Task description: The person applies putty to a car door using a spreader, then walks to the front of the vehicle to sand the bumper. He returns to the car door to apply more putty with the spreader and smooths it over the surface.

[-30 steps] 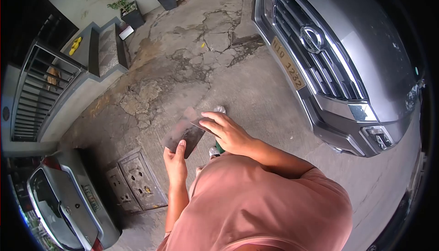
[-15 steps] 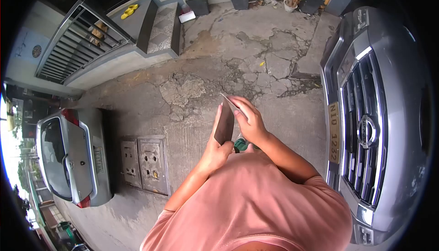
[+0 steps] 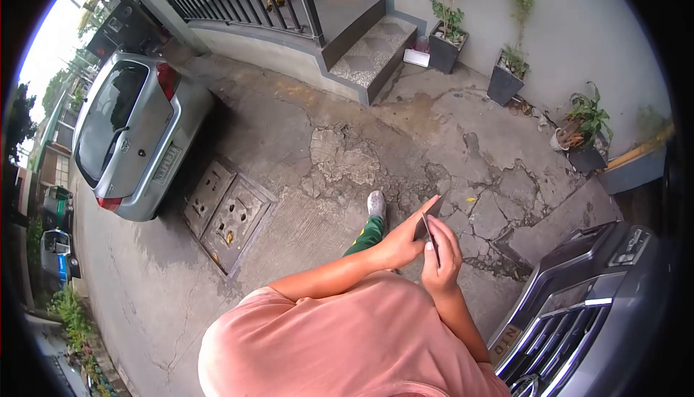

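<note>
Both hands meet in front of the person's chest, over the cracked concrete driveway (image 3: 318, 129). The left hand (image 3: 401, 241) and the right hand (image 3: 442, 256) hold a thin, flat, dark sheet (image 3: 426, 227) between them. It is seen almost edge-on, so it shows only as a narrow dark sliver with a paler edge; it may be a piece of sandpaper or stiff card, though the view is too poor to tell. The left fingers are curled round its lower side with the thumb stretched along the upper edge, and the right fingers are closed on it from the other side.

Below the hands, a green trouser leg (image 3: 367, 234) and a pale shoe (image 3: 376, 203) step forward. A silver car's grille (image 3: 571, 339) is just to the right, a small silver hatchback (image 3: 130, 129) well off to the left, beside two metal ground covers (image 3: 228, 212).
</note>
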Demonstrator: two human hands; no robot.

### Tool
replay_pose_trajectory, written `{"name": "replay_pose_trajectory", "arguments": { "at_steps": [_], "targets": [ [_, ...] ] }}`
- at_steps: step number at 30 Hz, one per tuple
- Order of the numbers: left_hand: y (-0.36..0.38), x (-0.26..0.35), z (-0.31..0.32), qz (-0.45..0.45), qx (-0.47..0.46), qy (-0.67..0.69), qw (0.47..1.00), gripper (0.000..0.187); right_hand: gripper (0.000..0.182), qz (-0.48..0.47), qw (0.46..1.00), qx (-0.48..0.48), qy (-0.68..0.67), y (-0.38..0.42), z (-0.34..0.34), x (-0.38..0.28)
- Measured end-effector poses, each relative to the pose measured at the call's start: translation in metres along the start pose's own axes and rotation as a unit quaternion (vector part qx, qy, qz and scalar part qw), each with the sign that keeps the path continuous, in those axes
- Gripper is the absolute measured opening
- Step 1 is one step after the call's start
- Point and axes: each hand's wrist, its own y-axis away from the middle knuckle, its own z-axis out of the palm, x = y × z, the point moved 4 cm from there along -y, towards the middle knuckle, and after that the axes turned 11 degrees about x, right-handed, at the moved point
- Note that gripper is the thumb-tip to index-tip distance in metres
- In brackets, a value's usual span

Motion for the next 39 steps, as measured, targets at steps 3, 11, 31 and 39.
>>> {"name": "replay_pose_trajectory", "arguments": {
  "at_steps": [3,11,31,39],
  "targets": [
    [-0.039,0.015,0.007,0.009,-0.082,-0.014,0.996,0.099,0.033,0.146,0.985,0.083,0.027,-0.044,-0.005,0.089],
    [-0.216,0.007,-0.015,-0.098,-0.065,-0.062,0.991,0.075,0.038,0.069,0.980,0.139,0.122,-0.161,0.002,0.158],
    [-0.598,0.000,0.148,-0.181,-0.192,0.039,0.964,0.055,0.036,0.253,0.888,0.378,-0.071,-0.291,-0.201,0.375],
    [-0.664,-0.038,0.278,-0.068,-0.299,-0.022,0.951,0.060,0.040,0.222,0.853,0.470,-0.052,-0.337,-0.243,0.422]
  ]
}}
